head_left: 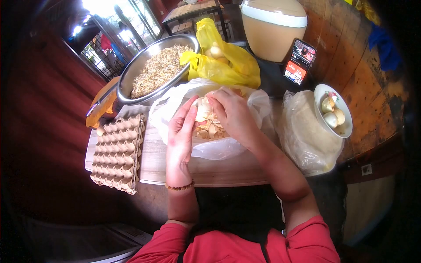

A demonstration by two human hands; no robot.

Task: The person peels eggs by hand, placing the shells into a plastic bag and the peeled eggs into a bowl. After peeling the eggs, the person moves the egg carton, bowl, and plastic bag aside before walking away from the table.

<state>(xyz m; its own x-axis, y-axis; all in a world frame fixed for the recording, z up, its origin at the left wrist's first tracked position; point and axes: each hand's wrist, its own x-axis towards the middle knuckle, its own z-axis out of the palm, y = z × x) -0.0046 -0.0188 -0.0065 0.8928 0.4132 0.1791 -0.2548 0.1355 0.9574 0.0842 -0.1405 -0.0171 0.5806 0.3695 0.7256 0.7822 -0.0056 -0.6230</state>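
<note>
Above the white plastic bag point(219, 149), a pale, whitish egg point(203, 109) is held between both hands. The fingers and thumb of my left hand point(180, 122) close round its left side. My right hand point(232, 111) grips it from the upper right, its fingertips against the surface and partly hiding it. Broken eggshell pieces point(211, 131) lie in the bag under the hands. Just beyond, a yellow plastic bag point(243, 65) stands partly open, with whole eggs point(215, 51) showing in it. To the right, a white bowl point(346, 130) contains several eggs that look peeled.
A cardboard egg tray point(116, 153) lies at the left of the table, behind it a metal basin point(127, 98) of thin dried pieces. A phone point(300, 61) leans near a large beige container point(274, 39). A filled clear plastic bag point(305, 136) is beside the bowl.
</note>
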